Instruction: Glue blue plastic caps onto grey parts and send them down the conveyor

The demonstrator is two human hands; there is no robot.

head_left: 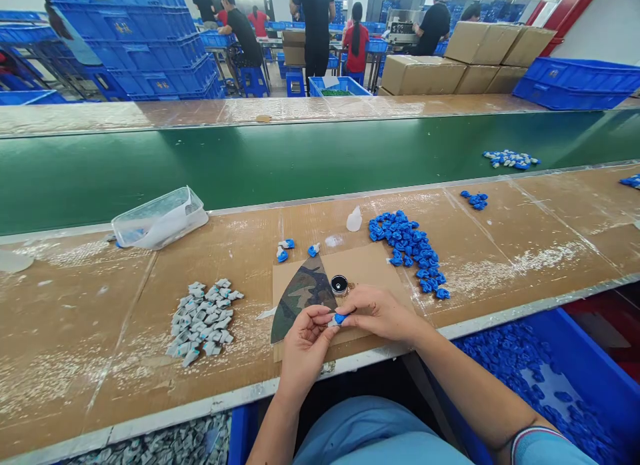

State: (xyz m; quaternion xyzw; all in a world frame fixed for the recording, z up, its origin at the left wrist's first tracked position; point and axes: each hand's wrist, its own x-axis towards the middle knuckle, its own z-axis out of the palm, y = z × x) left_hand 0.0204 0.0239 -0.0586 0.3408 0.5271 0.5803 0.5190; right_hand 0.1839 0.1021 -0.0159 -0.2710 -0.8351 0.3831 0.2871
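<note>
My left hand (309,338) pinches a small grey piece, and my right hand (377,311) pinches a small blue piece (340,317) that touches it. Both hands meet over the front part of a cardboard sheet (367,265). Just beyond them are a small round black container (339,285) and a camouflage-patterned cloth (300,298). To the left lies a pile of grey pieces (203,321); to the right, a pile of blue pieces (407,245). A few joined blue-and-grey pieces (283,253) rest behind the cloth.
A clear plastic box (160,218) lies tilted near the green belt (300,155). A small white bottle (355,219) stands behind the cardboard. Blue bins (600,385) sit below the table's front edge (480,325). People, stacked crates (145,45) and cartons (425,75) are beyond the belt.
</note>
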